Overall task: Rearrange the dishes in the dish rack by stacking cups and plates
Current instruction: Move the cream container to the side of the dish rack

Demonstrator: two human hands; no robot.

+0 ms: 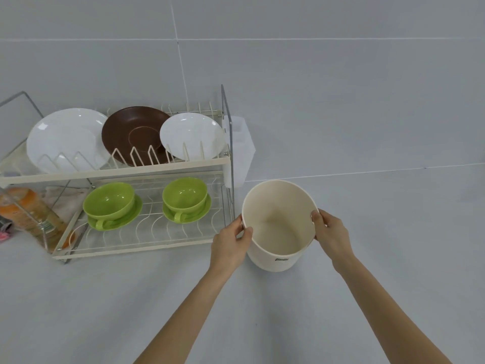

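Observation:
A two-tier cream wire dish rack stands at the left. Its upper tier holds a large white plate, a brown plate and a smaller white plate, all leaning upright. On the lower tier sit two green cups, each on a green saucer: one on the left, one on the right. Right of the rack, an empty cream round container stands on the grey surface. My left hand grips its left rim and my right hand grips its right rim.
A translucent cutlery holder hangs on the rack's right end. A bottle with an orange label lies at the rack's left, beside a crumpled cloth. Grey tiled wall rises behind; grey countertop spreads in front and to the right.

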